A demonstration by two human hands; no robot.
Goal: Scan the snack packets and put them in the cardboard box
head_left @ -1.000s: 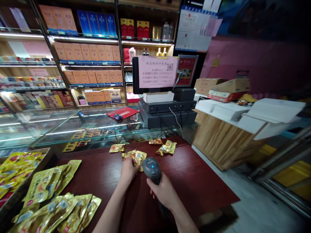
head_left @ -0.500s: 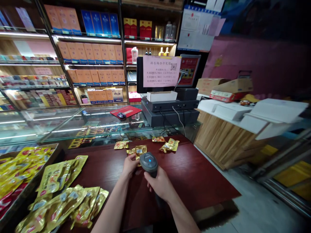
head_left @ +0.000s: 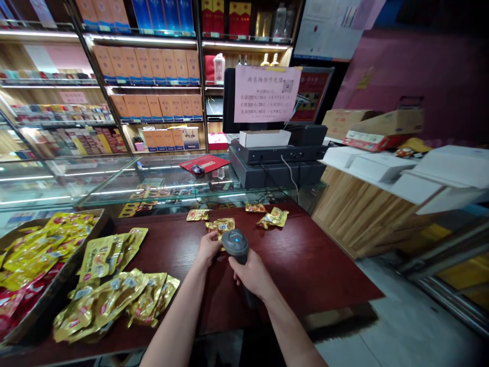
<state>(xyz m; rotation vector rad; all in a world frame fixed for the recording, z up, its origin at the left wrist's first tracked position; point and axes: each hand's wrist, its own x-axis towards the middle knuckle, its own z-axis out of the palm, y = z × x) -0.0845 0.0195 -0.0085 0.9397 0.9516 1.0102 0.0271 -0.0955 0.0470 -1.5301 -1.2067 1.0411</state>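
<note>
My right hand (head_left: 251,272) is wrapped round the handle of a dark grey barcode scanner (head_left: 235,242), whose small blue light is lit. The scanner's head points away from me, over a gold foil snack packet (head_left: 221,225) on the dark red table. My left hand (head_left: 209,248) is at the near edge of that packet, thumb and fingers closed on it; the scanner hides part of the packet. More gold packets lie just beyond: one on the left (head_left: 197,215), a small one (head_left: 255,208) and a larger one (head_left: 273,218) on the right.
Gold packets (head_left: 114,300) are heaped on the table's left, beside a carton (head_left: 100,224) of yellow and red packets. A glass counter (head_left: 110,178) runs behind, bearing a mouse (head_left: 197,169) and a cash drawer (head_left: 275,171). A wooden cabinet (head_left: 367,214) stands right.
The camera view has tilted down and shifted slightly left, so the scene sits higher and further right. Both hands keep their places at the packet and scanner.
</note>
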